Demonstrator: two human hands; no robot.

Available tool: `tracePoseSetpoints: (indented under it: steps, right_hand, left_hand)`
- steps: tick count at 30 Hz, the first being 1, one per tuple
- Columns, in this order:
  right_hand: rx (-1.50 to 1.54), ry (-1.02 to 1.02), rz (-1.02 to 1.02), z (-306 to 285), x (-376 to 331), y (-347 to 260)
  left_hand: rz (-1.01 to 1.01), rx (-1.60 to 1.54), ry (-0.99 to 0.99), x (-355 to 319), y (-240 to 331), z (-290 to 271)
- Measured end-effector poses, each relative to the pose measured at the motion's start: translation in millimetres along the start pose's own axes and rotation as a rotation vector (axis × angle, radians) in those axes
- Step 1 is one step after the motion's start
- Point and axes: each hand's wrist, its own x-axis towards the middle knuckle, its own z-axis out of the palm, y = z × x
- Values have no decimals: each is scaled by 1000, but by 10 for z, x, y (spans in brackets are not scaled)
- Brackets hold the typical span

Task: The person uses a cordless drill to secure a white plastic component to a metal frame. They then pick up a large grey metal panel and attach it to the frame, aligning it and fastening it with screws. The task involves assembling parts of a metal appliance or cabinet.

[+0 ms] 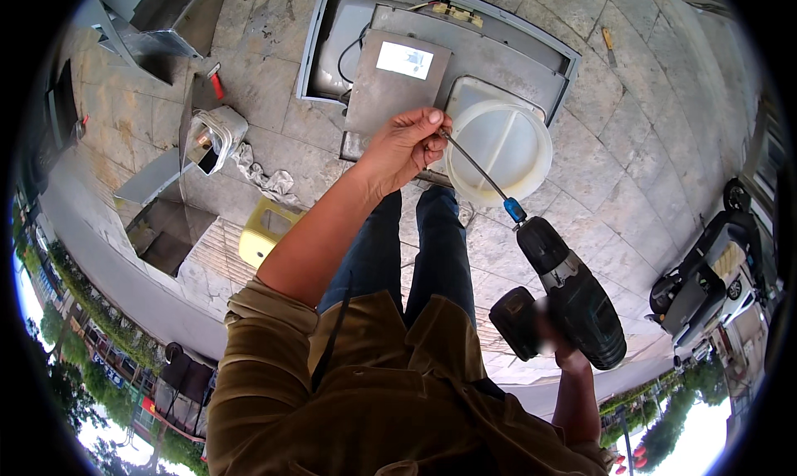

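Observation:
In the head view my right hand is wrapped round the handle of a black cordless drill, partly hidden behind it and blurred. A long thin driver bit runs up and left from the chuck, with a blue collar at its base. My left hand pinches the far tip of that bit between thumb and fingers. Beneath the bit is a round whitish plastic tub. Just beyond my left hand lies a grey metal plate with a white label, over a metal frame.
To the left are a yellow stool, a crumpled rag, a white bucket, a red-handled tool and bent sheet metal. An orange-handled tool lies far right on the paving. A scooter stands at right.

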Motion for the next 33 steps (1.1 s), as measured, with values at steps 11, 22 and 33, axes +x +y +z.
tracePoseSetpoints:
  steps: [11,22,33]
  right_hand:
    - [-729,260,-134,-383,768,-435]
    - [-608,133,-102,-879,1487,-481]
    - [-752,-40,68,-860,1878,-1103]
  left_hand:
    - [253,682,256,376,30,-24]
    - [502,1523,329,389,-237,60]
    - [530,1485,341,395,-249,-25]
